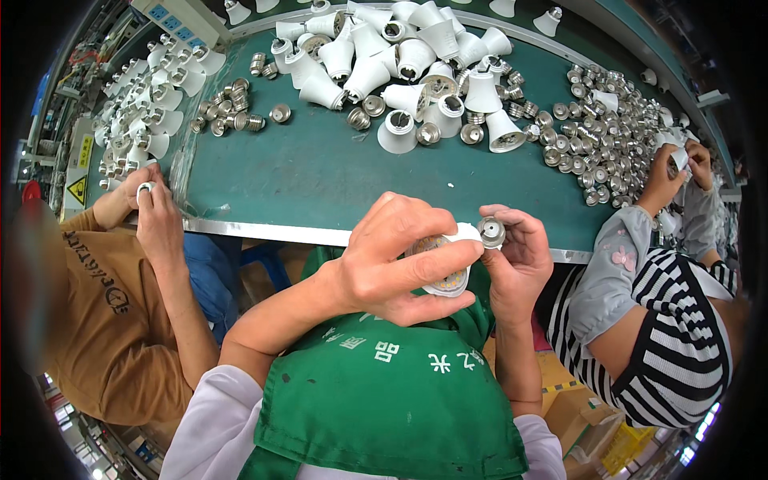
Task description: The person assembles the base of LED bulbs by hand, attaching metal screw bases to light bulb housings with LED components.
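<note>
My left hand (400, 260) is closed round a white LED bulb body (450, 282), whose round face with yellow chips turns toward me. Beside its narrow end, my right hand (518, 252) pinches a silver screw cap (491, 231) between thumb and fingers. The cap's hollow side faces up, close against the bulb body; whether the two touch I cannot tell. Both hands are held over the front edge of the green bench (304, 180). Beyond them lies a heap of white bulb bodies (369, 68), with loose silver caps (358, 119) among them.
A large pile of silver caps (570, 144) spreads across the right side. Fewer caps (232, 108) lie at the left, near rows of white bulbs (164, 96). Co-workers handle parts on both sides: one in a brown shirt (120, 320), one in striped clothing (680, 328).
</note>
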Demonstrator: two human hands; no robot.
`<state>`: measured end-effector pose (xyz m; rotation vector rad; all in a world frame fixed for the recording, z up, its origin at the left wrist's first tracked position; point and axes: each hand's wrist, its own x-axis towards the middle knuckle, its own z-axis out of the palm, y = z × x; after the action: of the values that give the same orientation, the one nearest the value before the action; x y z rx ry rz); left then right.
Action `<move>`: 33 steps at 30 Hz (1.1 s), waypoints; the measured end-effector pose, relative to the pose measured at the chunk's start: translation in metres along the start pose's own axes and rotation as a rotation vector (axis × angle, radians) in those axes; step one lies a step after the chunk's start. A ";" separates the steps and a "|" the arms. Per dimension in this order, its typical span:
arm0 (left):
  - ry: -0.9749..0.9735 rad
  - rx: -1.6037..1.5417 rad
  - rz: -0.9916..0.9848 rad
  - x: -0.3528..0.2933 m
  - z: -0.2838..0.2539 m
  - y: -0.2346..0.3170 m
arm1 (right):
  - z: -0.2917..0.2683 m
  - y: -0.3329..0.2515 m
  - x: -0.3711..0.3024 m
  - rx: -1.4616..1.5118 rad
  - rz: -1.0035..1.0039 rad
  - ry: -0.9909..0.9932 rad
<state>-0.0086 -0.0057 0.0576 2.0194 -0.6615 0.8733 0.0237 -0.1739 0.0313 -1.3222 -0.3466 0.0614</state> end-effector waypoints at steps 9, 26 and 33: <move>0.101 -0.593 -0.551 -0.018 0.009 -0.020 | -0.009 -0.013 0.009 -0.533 -0.253 -0.209; 0.073 -0.874 -0.653 -0.022 0.013 -0.023 | -0.008 -0.029 0.009 -0.721 -0.313 -0.245; 0.099 -0.882 -0.661 -0.021 0.030 -0.020 | -0.009 -0.028 0.012 -0.807 -0.366 -0.324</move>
<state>0.0026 -0.0174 0.0195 1.2348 -0.2092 0.2019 0.0333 -0.1862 0.0586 -2.0248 -0.9523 -0.1958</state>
